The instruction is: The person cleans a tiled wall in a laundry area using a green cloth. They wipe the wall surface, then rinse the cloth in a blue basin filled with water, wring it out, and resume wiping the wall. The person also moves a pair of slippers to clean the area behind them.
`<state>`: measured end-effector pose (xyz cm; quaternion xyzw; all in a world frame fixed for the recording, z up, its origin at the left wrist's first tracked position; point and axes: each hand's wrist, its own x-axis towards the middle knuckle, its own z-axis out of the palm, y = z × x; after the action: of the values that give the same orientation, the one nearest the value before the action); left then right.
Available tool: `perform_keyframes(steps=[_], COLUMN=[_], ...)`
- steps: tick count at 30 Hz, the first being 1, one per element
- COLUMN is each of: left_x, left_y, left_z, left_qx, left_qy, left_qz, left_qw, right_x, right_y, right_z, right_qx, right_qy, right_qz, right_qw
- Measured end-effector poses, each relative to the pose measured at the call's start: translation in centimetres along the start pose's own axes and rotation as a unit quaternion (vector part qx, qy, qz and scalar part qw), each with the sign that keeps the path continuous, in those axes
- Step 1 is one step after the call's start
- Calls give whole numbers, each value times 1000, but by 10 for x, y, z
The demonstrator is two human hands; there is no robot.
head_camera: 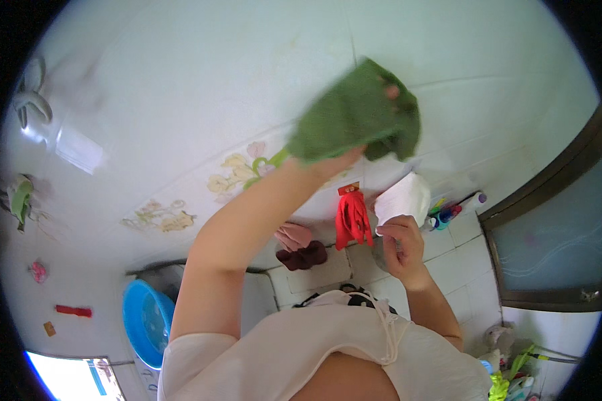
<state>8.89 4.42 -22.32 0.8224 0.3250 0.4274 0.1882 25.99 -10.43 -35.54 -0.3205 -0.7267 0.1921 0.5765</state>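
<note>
A green cloth (353, 113), blurred at its left edge, lies against the white tiled wall. My left hand (391, 92) holds it and is mostly covered by it; a fingertip shows near the cloth's upper right. Lower on the right, my right hand (404, 243) has bent fingers at the bottom edge of a white cloth or paper (405, 199); whether they grip it cannot be told. Red rubber gloves (352, 218) hang from a red hook plate (348, 188) between my arms. Pink gloves (294, 236) and a dark maroon item (302, 255) are left of them.
A blue basin (145, 321) stands at lower left. A brown-framed door with frosted glass (557, 240) is on the right, with bottles and brushes (449, 213) beside it. Floral decals (238, 170) mark the wall. Bags and coloured items (506, 371) lie at lower right.
</note>
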Motion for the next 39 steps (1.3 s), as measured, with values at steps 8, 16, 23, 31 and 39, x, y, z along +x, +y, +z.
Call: perform_keyframes(steps=[8, 16, 23, 31, 39], left_x=[-86, -279, -406, -461, -425], left_y=[-8, -69, -182, -220, -211], left_z=[-40, -173, -135, -60, -52], left_qx=[256, 307, 528, 423, 425], left_qy=[-127, 29, 291, 149, 162], left_qz=[-98, -285, -155, -287, -109], left_qw=[953, 907, 782, 846, 884], right_x=[-26, -42, -24, -33, -60], right_y=[9, 13, -21, -21, 27], right_z=[-24, 0, 75, 145, 189], right_qx=[-41, -51, -33, -13, 25], right_qy=[-7, -43, -111, -192, -231], right_qz=[58, 51, 16, -33, -106], right_qw=[997, 996, 993, 981, 967])
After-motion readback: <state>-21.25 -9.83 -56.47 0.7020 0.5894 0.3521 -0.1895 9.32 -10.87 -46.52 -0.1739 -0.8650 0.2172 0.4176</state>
